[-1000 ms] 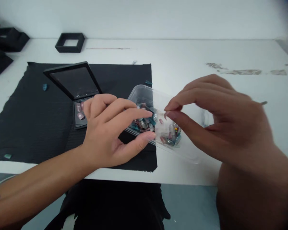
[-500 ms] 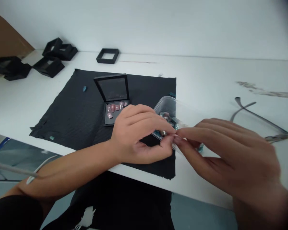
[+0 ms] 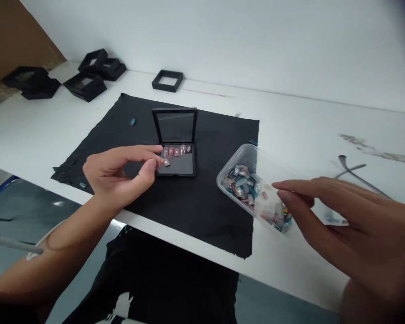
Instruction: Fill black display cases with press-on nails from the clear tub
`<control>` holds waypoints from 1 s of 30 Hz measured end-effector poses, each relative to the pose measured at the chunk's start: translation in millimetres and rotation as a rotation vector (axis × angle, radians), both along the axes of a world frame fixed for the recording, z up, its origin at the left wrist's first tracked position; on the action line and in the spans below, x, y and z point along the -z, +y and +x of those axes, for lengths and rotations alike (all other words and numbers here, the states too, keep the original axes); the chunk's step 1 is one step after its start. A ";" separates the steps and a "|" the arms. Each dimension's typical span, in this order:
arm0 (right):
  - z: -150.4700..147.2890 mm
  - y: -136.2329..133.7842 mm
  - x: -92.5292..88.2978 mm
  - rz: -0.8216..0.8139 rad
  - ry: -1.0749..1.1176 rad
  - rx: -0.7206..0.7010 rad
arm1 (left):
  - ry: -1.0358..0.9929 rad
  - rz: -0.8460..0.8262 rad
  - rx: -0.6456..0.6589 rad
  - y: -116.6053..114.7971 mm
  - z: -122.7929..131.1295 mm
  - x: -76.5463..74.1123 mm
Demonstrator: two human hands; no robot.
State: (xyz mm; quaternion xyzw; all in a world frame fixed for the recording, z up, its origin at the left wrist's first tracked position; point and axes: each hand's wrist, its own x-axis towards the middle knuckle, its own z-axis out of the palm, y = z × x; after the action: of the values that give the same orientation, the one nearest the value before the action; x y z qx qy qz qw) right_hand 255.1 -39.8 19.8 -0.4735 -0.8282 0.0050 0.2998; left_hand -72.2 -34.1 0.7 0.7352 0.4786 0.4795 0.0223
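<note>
The left hand (image 3: 119, 173) hovers over the black cloth (image 3: 128, 148), just left of the small black case (image 3: 176, 143), with thumb and forefinger pinched together on a small pale nail piece (image 3: 166, 163) at the case's front left corner. The case stands open near the middle of the cloth, its lid tilted up toward the far edge of the white table (image 3: 290, 126), and a row of pink nails (image 3: 176, 151) lies along the back of its dark tray. The right hand (image 3: 351, 225) is near the front right part of the table, fingers spread and slightly bent, thumb and forefinger apart, its fingertips at the near end of the clear plastic tub (image 3: 253, 184); whether they grip the tub's wall or only touch it cannot be told. The tub lies tipped on its side, partly over the cloth's right edge, with a heap of teal and pink nail pieces (image 3: 245, 183) inside. A single teal piece (image 3: 132, 121) rests on the cloth toward its far left corner. Several empty black frames (image 3: 87, 76) sit near the far left corner of the table, one more (image 3: 168, 80) beyond the cloth's far edge, and metal tweezers (image 3: 354, 168) lie toward the right edge.
</note>
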 end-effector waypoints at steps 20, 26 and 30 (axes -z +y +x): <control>8.4 3.6 11.0 -0.162 0.014 0.162 | 0.141 0.351 0.242 18.2 3.4 26.5; 11.2 3.9 10.6 -0.192 -0.061 0.200 | 0.378 0.187 0.160 22.4 -4.4 30.5; 20.1 9.5 17.1 -0.199 -0.129 0.136 | 0.583 0.221 0.038 26.2 -3.8 27.6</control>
State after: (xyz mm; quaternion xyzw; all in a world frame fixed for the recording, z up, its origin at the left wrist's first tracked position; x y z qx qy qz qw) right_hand 275.1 -30.3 2.7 -0.5554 -0.8071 0.0366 0.1972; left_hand -76.0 -7.9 -26.9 0.8484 0.3961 0.2972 -0.1870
